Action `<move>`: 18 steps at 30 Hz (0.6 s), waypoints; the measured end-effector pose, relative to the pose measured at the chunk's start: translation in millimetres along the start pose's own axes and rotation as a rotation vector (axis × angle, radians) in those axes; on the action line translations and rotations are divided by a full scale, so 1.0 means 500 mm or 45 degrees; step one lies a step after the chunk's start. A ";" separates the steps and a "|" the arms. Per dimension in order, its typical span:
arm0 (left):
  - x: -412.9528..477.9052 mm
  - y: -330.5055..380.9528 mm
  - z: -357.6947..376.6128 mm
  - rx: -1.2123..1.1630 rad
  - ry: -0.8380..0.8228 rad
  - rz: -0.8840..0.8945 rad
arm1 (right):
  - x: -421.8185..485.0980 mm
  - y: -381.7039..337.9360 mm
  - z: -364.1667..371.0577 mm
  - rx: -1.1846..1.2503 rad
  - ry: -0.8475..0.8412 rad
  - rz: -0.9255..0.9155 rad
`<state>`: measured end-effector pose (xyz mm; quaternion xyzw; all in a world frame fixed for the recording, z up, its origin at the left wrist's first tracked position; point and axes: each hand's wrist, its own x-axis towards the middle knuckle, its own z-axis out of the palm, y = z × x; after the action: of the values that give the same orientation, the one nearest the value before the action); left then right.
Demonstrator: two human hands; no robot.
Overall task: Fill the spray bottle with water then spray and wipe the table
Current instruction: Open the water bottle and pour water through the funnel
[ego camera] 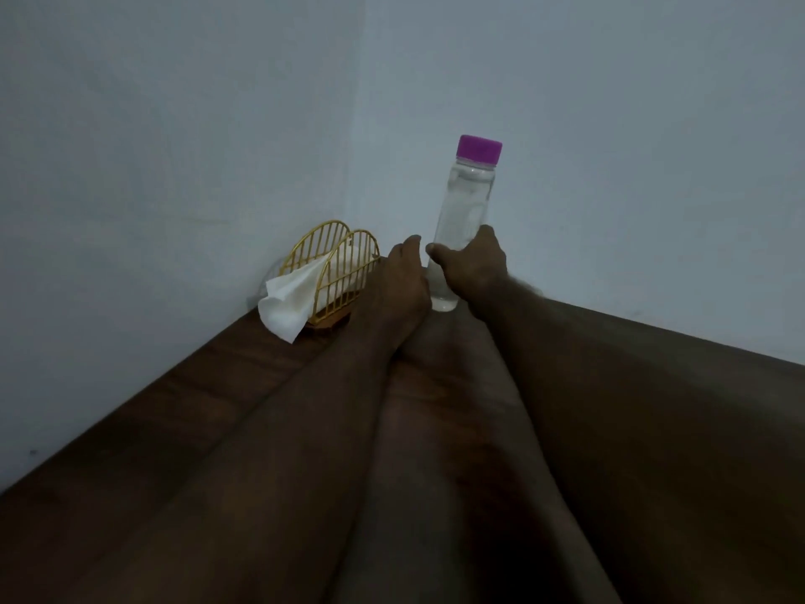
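While upright, bottle (466, 211) between right hand (472, 265) fingers (438, 251).

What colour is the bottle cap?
Purple-magenta. The cap tops the clear bottle; it shows best, and only, in the head view.
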<state>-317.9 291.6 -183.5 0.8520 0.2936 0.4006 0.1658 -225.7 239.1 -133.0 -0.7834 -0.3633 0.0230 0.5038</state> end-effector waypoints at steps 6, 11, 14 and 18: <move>-0.060 0.006 -0.014 0.261 -0.141 0.137 | -0.148 -0.004 -0.083 0.011 -0.009 0.029; -0.165 0.097 -0.076 0.170 -0.343 -0.097 | -0.269 -0.002 -0.152 -0.004 0.021 0.022; -0.225 0.156 -0.115 0.149 -0.589 -0.288 | -0.344 -0.003 -0.195 0.008 0.017 0.005; -0.308 0.191 -0.143 -0.037 -0.377 -0.196 | -0.430 0.002 -0.253 -0.040 -0.061 -0.064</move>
<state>-416.5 123.7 -179.3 0.8742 0.3245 0.2609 0.2499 -332.0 13.8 -142.6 -0.7811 -0.3952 0.0234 0.4828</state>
